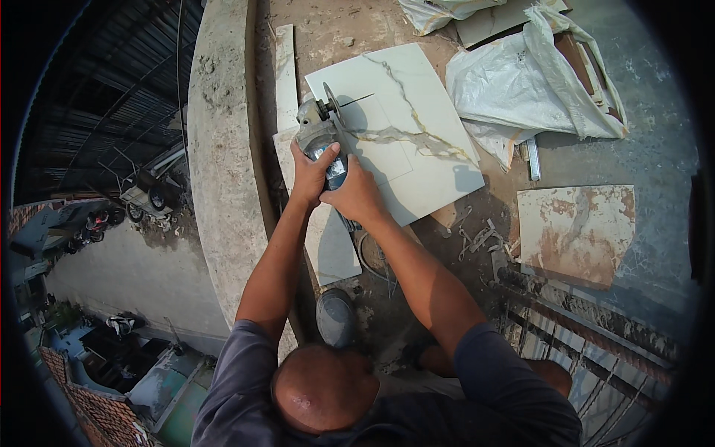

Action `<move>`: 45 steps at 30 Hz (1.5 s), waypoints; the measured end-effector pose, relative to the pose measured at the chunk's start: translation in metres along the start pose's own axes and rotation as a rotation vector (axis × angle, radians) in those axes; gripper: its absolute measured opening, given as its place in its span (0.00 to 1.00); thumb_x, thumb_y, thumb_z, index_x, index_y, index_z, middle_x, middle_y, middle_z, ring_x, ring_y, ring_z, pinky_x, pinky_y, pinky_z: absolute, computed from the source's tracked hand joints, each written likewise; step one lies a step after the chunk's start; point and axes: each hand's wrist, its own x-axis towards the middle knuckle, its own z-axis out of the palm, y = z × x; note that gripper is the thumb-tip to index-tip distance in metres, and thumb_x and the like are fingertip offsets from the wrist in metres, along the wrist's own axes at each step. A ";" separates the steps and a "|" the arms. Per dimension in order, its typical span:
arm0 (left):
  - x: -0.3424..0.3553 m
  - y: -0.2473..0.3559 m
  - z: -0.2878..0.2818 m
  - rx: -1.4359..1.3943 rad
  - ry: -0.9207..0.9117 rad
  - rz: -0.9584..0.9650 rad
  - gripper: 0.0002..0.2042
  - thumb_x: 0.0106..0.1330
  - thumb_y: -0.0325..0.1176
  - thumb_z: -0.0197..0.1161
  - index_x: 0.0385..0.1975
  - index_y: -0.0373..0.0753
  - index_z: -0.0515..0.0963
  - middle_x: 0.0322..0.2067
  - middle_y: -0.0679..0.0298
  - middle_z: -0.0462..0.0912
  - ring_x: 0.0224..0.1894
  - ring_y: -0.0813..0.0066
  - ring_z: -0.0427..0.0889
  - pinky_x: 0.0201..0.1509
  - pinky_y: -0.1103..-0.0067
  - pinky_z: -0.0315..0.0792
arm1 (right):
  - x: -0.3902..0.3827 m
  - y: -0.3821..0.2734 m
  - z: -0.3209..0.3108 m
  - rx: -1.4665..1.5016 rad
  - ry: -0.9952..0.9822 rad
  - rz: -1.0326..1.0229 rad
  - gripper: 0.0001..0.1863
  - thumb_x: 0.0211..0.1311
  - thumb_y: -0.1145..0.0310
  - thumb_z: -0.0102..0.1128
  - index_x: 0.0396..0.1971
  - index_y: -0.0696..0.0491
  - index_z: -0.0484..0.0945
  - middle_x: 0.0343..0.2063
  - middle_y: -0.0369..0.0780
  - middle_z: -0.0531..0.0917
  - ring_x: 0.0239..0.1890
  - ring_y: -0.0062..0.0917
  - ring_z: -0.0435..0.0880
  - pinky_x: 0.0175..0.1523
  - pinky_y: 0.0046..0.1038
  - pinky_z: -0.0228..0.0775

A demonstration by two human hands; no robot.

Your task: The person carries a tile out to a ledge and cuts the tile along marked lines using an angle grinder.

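Note:
Both my hands are closed around the body of an angle grinder (322, 135), its thin cutting disc (333, 104) standing on edge over a large tile. My left hand (310, 177) wraps the near left side; my right hand (356, 195) grips the right side close by. The white tile (439, 97) has grey and gold veins and lies flat, with a thin rectangle drawn on it. A short dark line runs right from the disc. Whether the disc touches the tile, I cannot tell. My shadow falls across part of the tile.
A concrete parapet (223, 149) runs along the left, with a lane (141, 276) far below. White sacks (499, 82) lie at the far right, above a stained tile piece (577, 231). Tile strips (286, 74), a cable (372, 261) and rubble surround the work. Steel bars (588, 335) lie at lower right.

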 end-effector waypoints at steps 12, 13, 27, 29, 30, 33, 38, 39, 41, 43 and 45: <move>0.004 -0.001 -0.003 -0.006 -0.006 0.017 0.34 0.55 0.30 0.69 0.55 0.38 0.52 0.43 0.54 0.72 0.41 0.69 0.78 0.40 0.76 0.77 | 0.001 -0.008 -0.003 0.027 -0.058 0.055 0.37 0.34 0.62 0.74 0.46 0.59 0.65 0.41 0.52 0.79 0.47 0.48 0.77 0.50 0.43 0.71; 0.004 -0.001 -0.002 -0.010 -0.007 0.012 0.34 0.55 0.30 0.69 0.55 0.38 0.52 0.43 0.54 0.72 0.41 0.69 0.78 0.40 0.76 0.77 | 0.001 -0.008 -0.003 0.017 -0.047 0.049 0.37 0.34 0.62 0.73 0.46 0.59 0.65 0.41 0.52 0.79 0.47 0.48 0.77 0.50 0.42 0.71; 0.006 -0.003 -0.007 0.013 -0.008 0.021 0.33 0.55 0.30 0.69 0.55 0.37 0.53 0.44 0.54 0.72 0.41 0.70 0.77 0.40 0.77 0.76 | 0.003 -0.003 0.005 0.019 0.019 -0.010 0.37 0.33 0.63 0.73 0.45 0.62 0.66 0.39 0.55 0.79 0.44 0.49 0.79 0.48 0.41 0.72; 0.005 -0.002 -0.005 0.009 -0.015 0.021 0.33 0.55 0.30 0.69 0.55 0.37 0.53 0.44 0.54 0.71 0.42 0.70 0.76 0.40 0.77 0.76 | 0.003 -0.004 0.002 0.031 -0.002 -0.003 0.37 0.32 0.63 0.73 0.45 0.62 0.66 0.38 0.55 0.79 0.44 0.49 0.79 0.47 0.41 0.72; 0.005 -0.002 -0.004 -0.003 -0.018 0.015 0.33 0.55 0.30 0.69 0.55 0.37 0.53 0.44 0.54 0.71 0.42 0.70 0.76 0.40 0.77 0.76 | 0.003 -0.003 0.002 0.030 0.003 -0.003 0.37 0.32 0.63 0.73 0.45 0.62 0.66 0.38 0.55 0.79 0.44 0.49 0.79 0.47 0.41 0.72; 0.005 -0.003 -0.005 0.007 -0.011 0.010 0.33 0.55 0.30 0.69 0.55 0.37 0.53 0.43 0.54 0.71 0.41 0.71 0.77 0.40 0.78 0.76 | 0.002 -0.003 0.002 0.028 -0.010 0.016 0.37 0.32 0.63 0.73 0.45 0.62 0.66 0.39 0.55 0.79 0.44 0.49 0.79 0.47 0.40 0.73; 0.003 -0.001 -0.003 -0.005 -0.011 0.012 0.33 0.56 0.30 0.69 0.55 0.37 0.53 0.43 0.54 0.72 0.40 0.71 0.77 0.39 0.77 0.76 | 0.001 -0.005 0.000 0.022 -0.033 0.038 0.36 0.34 0.62 0.73 0.45 0.60 0.66 0.40 0.53 0.79 0.46 0.48 0.78 0.48 0.42 0.72; 0.002 -0.001 -0.003 -0.010 -0.009 0.010 0.33 0.56 0.30 0.69 0.55 0.37 0.53 0.43 0.54 0.72 0.40 0.71 0.77 0.39 0.77 0.76 | 0.001 -0.005 -0.001 0.022 -0.032 0.037 0.36 0.34 0.62 0.73 0.45 0.60 0.66 0.40 0.53 0.79 0.46 0.48 0.78 0.48 0.42 0.72; 0.002 0.000 -0.003 -0.012 -0.008 0.010 0.33 0.56 0.30 0.69 0.55 0.37 0.53 0.43 0.54 0.72 0.40 0.70 0.77 0.39 0.77 0.76 | 0.001 -0.006 -0.002 0.022 -0.023 0.029 0.36 0.34 0.62 0.73 0.45 0.60 0.66 0.41 0.53 0.79 0.46 0.49 0.78 0.49 0.43 0.72; 0.002 0.001 -0.003 0.015 0.004 -0.005 0.32 0.56 0.30 0.69 0.55 0.38 0.53 0.43 0.55 0.72 0.40 0.71 0.77 0.39 0.77 0.76 | 0.002 -0.003 0.001 0.024 -0.027 0.021 0.36 0.34 0.62 0.73 0.45 0.60 0.65 0.41 0.53 0.79 0.46 0.49 0.78 0.49 0.43 0.71; 0.002 0.001 -0.002 0.008 -0.005 0.000 0.32 0.56 0.30 0.69 0.55 0.38 0.53 0.43 0.55 0.72 0.40 0.71 0.77 0.39 0.77 0.76 | 0.002 -0.003 -0.001 0.024 -0.024 0.012 0.36 0.34 0.62 0.72 0.46 0.60 0.65 0.41 0.53 0.79 0.46 0.49 0.78 0.49 0.43 0.71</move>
